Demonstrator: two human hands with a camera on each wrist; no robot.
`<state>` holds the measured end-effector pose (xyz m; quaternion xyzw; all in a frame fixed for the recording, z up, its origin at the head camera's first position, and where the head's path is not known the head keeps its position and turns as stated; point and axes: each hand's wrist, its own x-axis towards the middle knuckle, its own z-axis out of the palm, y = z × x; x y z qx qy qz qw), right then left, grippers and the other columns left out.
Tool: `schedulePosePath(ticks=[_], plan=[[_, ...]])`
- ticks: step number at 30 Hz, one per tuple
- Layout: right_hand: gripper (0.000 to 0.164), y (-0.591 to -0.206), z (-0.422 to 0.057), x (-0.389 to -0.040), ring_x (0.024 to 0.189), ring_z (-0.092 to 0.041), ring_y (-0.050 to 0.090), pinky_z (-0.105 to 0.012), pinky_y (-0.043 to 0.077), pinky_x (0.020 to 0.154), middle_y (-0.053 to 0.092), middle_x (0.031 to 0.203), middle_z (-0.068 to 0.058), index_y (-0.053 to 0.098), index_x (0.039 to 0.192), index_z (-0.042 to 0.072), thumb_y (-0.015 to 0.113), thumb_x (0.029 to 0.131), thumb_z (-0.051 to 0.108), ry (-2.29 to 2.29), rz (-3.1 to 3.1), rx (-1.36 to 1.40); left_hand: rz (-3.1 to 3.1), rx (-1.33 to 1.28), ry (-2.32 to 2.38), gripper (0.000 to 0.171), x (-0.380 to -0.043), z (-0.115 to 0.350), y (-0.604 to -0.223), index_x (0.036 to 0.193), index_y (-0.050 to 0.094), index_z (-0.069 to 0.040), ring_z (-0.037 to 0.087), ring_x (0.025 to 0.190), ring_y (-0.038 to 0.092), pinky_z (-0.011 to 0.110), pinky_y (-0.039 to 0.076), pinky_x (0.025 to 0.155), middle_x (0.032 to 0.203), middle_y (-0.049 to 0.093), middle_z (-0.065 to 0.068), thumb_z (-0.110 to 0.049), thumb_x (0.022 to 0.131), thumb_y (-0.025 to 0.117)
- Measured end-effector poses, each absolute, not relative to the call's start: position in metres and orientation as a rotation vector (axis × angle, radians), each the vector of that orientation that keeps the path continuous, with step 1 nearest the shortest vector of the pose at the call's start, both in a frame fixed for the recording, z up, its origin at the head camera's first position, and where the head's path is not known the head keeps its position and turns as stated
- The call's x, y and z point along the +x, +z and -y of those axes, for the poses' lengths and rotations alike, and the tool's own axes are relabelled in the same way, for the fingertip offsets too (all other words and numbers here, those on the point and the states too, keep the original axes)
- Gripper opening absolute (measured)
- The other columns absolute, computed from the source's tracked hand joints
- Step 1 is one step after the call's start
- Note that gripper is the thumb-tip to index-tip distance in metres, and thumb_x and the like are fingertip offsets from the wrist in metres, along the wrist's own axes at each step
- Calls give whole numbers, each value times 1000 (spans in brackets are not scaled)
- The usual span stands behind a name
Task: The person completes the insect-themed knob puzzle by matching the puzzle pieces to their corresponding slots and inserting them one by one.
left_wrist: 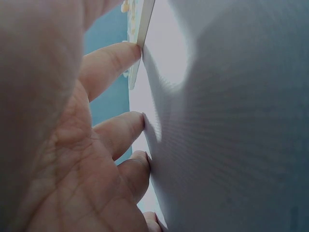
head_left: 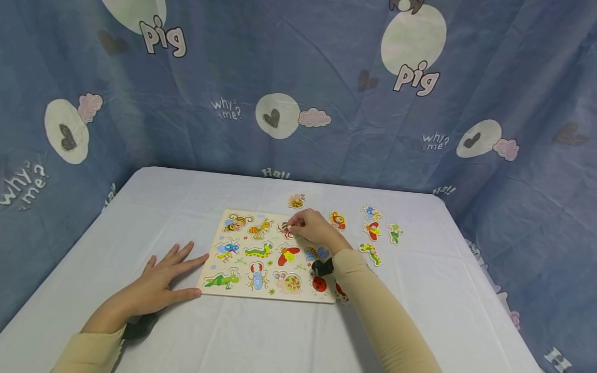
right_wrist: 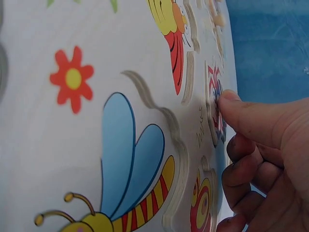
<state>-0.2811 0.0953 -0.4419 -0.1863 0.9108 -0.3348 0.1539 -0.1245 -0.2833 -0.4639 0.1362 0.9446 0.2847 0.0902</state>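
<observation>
A wooden insect puzzle board (head_left: 298, 297) lies on the white table, with bug pictures in rows of shallow cut-outs. My right hand (head_left: 313, 227) pinches a red and purple spider puzzle piece (head_left: 285, 229) at the spider cut-out in the far row. In the right wrist view the thumb touches this spider piece, and the other fingers are curled; whether it sits fully flat cannot be seen. My left hand (head_left: 158, 282) rests spread on the table, its thumb and index fingertip touching the board's left edge.
Loose puzzle pieces lie around the board: a snail (head_left: 296, 201) behind it, a butterfly (head_left: 337, 220), blue bug (head_left: 371, 212), red-winged bug (head_left: 372, 231), grasshopper (head_left: 394, 233) and caterpillar (head_left: 370, 254) to the right. A ladybug piece (head_left: 342, 294) is partly behind the right sleeve.
</observation>
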Motion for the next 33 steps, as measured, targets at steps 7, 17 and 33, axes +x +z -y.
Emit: schedulePosePath(ticks=[7, 17, 33], plan=[[16, -443, -95, -281, 69, -12, 47, -24, 39, 64, 61, 78, 2, 80, 114, 10, 70, 106, 21, -966, -2619, -513, -2807, 404, 859, 85, -124, 283, -463, 159, 54, -24, 62, 161, 7, 89, -6, 117, 176, 22, 28, -59, 86, 83], [15, -443, -94, -279, 69, -12, 48, -24, 39, 64, 63, 78, 1, 81, 111, 11, 71, 106, 21, -995, -2630, -492, -2803, 409, 861, 85, -124, 284, -464, 160, 54, -25, 62, 161, 7, 89, -6, 117, 176, 22, 28, -58, 87, 83], [24, -440, -106, -277, 67, -14, 48, -24, 41, 61, 65, 85, -3, 79, 126, 12, 72, 105, 23, -1019, -2635, -514, -2801, 415, 871, 84, -124, 284, -464, 159, 54, -25, 62, 161, 7, 89, -6, 117, 176, 22, 28, -58, 87, 83]])
